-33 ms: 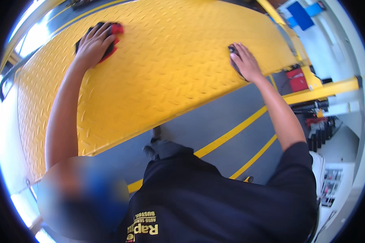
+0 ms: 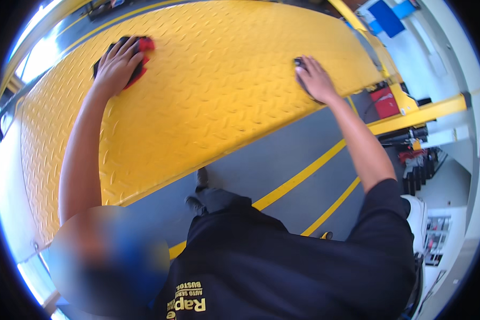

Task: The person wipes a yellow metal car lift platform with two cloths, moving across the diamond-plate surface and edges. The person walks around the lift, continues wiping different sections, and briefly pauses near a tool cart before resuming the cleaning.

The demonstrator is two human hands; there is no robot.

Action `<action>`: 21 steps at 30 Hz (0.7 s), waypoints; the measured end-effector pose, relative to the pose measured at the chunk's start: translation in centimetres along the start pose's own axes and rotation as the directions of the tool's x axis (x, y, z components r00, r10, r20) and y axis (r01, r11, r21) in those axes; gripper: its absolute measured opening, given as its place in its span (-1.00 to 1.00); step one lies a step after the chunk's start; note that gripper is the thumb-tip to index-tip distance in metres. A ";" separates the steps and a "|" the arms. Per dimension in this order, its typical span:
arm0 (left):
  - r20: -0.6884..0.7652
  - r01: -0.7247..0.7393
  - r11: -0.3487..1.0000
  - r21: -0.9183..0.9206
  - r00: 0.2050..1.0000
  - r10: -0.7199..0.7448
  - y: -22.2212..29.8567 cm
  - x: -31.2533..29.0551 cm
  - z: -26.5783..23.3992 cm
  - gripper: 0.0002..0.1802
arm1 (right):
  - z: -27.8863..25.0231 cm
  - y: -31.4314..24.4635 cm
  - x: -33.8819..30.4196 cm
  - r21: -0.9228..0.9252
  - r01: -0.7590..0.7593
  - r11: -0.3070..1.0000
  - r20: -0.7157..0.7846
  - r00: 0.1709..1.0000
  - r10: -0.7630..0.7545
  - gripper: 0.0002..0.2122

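My left hand (image 2: 117, 64) presses on a red-and-black cloth-like pad (image 2: 143, 45) on the yellow raised-tread metal platform (image 2: 197, 101), toward its far left. The fingers spread over the pad, gripping its top. Farther right, my right hand (image 2: 317, 80) lies near the platform's near edge, its fingers forward and close together. It covers a small dark object (image 2: 300, 63), of which only the left side shows; its kind is hidden. Both arms reach outward, wide apart.
The platform's near edge runs up to the right above a grey floor (image 2: 282, 160) with yellow lines. A yellow beam (image 2: 426, 113) and a red box (image 2: 385, 103) stand at the right. Blue panels (image 2: 390, 18) show at the far right.
Both hands appear slightly farther left in view, the left one also a little nearer. The surroundings have shifted slightly too. Each hand stays on the same object.
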State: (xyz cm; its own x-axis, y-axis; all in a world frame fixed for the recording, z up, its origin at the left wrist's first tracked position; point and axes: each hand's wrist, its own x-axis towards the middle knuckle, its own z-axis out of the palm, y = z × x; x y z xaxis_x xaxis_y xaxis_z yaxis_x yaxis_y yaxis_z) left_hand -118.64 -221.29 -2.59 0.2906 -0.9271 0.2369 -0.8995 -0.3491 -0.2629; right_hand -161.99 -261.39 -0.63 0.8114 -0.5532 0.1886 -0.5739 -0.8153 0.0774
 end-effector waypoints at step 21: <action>0.114 0.434 0.820 -0.373 0.898 -0.424 -4.7 -2.2 2.6 -0.39 | -2.8 0.1 1.4 0.339 0.205 0.918 -0.066 0.979 -0.194 -0.55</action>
State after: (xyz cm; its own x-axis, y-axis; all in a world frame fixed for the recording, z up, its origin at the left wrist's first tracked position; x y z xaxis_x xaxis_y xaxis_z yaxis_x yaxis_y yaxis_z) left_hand -114.24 -217.99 -4.32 0.6797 -0.7005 0.2174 -0.7330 -0.6379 0.2364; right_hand -161.25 -261.73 2.42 0.8979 -0.3723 0.2348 -0.3233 -0.9199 -0.2222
